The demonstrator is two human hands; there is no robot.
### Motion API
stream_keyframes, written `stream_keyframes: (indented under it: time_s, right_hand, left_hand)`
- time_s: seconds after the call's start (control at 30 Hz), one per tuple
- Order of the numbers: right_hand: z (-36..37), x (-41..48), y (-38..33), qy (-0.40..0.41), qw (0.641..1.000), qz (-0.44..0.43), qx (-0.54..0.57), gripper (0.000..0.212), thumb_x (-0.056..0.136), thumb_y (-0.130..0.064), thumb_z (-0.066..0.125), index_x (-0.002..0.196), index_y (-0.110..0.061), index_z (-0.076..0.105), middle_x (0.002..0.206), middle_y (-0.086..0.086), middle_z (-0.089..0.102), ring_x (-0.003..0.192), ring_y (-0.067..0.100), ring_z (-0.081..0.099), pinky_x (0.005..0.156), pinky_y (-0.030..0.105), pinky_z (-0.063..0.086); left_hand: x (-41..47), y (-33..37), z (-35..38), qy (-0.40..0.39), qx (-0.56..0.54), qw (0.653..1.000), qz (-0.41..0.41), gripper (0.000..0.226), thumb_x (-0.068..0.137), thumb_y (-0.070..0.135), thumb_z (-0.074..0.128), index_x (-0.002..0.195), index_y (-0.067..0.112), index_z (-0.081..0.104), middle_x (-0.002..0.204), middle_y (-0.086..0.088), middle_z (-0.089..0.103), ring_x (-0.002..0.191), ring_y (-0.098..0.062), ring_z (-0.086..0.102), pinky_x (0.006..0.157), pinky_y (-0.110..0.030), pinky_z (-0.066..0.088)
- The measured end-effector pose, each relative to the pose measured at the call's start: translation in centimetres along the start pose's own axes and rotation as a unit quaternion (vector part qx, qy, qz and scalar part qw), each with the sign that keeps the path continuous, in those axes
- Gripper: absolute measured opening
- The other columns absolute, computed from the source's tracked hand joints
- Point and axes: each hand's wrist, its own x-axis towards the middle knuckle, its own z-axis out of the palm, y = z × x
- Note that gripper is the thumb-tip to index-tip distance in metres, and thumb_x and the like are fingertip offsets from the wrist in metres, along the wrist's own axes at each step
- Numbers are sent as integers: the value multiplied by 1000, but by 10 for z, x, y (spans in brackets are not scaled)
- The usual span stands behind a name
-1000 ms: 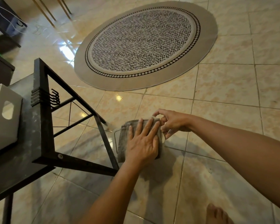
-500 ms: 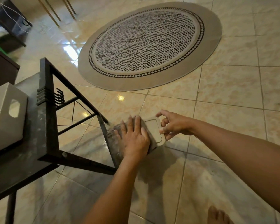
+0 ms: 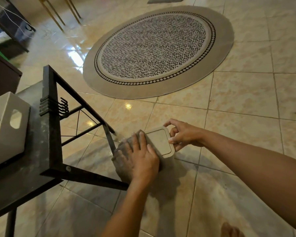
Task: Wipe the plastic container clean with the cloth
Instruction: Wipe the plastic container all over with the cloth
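A beige plastic container (image 3: 161, 142) is held in the air above the tiled floor, its flat rectangular face turned up toward me. My right hand (image 3: 183, 134) grips its far right edge with thumb and fingers. A grey cloth (image 3: 122, 156) is draped over the container's left side. My left hand (image 3: 140, 158) lies flat on the cloth and presses it against the container. The container's left half is hidden under cloth and hand.
A black metal-framed table (image 3: 50, 134) stands at the left, its leg close to the cloth. A white bin with a handle hole (image 3: 7, 127) sits on it. A round patterned rug (image 3: 157, 50) lies ahead. My bare toes (image 3: 231, 230) show at the bottom.
My left hand has slid the cloth from the middle of the container's face toward its left side, uncovering the right part. My right hand keeps its grip on the edge.
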Motion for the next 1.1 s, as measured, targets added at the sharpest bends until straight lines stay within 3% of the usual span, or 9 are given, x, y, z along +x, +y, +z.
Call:
stream_keyframes:
  time_s: [0.1,0.27,0.33,0.43,0.5,0.6,0.73,0.83,1.1]
  right_hand:
    - [-1,-2,0,3,1000,1,12,52,90,8,61,132,-19,45,83,10,54,63,17,64,69,40,63]
    - [8,-16,11,51,997,28,46,50,92,3,62,130,-20,40,92,16,58,74,24,67,66,36,62]
    - [1,-17,7,65,997,39,-14,38,93,-6,64,125,-19,46,96,15,63,77,24,68,65,34,62]
    - [-15,-5,-6,100,983,18,-153,27,95,-20,63,121,-20,56,105,8,62,90,21,65,82,39,60]
    - [-16,1,-13,87,981,-12,-171,27,97,-17,59,124,-19,56,106,7,60,85,19,64,80,37,59]
    - [-13,2,-12,68,987,-22,-147,32,96,-6,57,127,-15,54,97,7,57,76,18,63,63,25,58]
    - [-21,-16,0,2,998,52,-32,47,90,9,60,129,-14,48,92,10,55,75,19,63,70,32,60]
    - [-21,-26,3,-60,990,114,-60,57,88,5,65,136,-16,41,90,10,60,79,19,66,70,30,59]
    - [-9,-10,4,24,999,15,-16,79,85,6,68,147,-26,32,83,7,49,74,16,56,62,26,55]
  left_hand:
    - [-14,26,13,5,36,995,94,62,98,46,5,153,33,-21,163,3,-27,147,-27,-30,118,-55,-18]
    - [17,17,9,18,59,988,140,60,102,46,13,156,37,-11,165,8,-16,151,-22,-21,120,-55,-11]
    - [23,9,4,2,74,978,197,60,100,47,12,156,38,-9,164,10,-14,152,-21,-18,121,-53,-10]
    - [28,4,-3,-14,94,962,258,62,96,51,2,155,39,-11,164,11,-15,151,-19,-20,121,-52,-9]
    - [30,2,-5,-18,97,956,276,63,95,52,-1,155,40,-12,165,11,-15,151,-18,-22,122,-51,-10]
    - [32,3,-2,-6,84,967,241,61,97,49,3,156,39,-10,166,8,-14,151,-18,-22,121,-52,-10]
    - [36,13,3,27,19,994,107,61,99,45,10,157,37,-5,166,6,-12,151,-22,-22,119,-56,-14]
    - [35,21,7,17,14,990,142,58,103,44,13,157,38,-6,166,8,-14,150,-22,-24,119,-54,-15]
    - [33,23,8,-7,30,991,130,60,104,45,15,156,35,-14,164,3,-23,147,-24,-31,119,-50,-19]
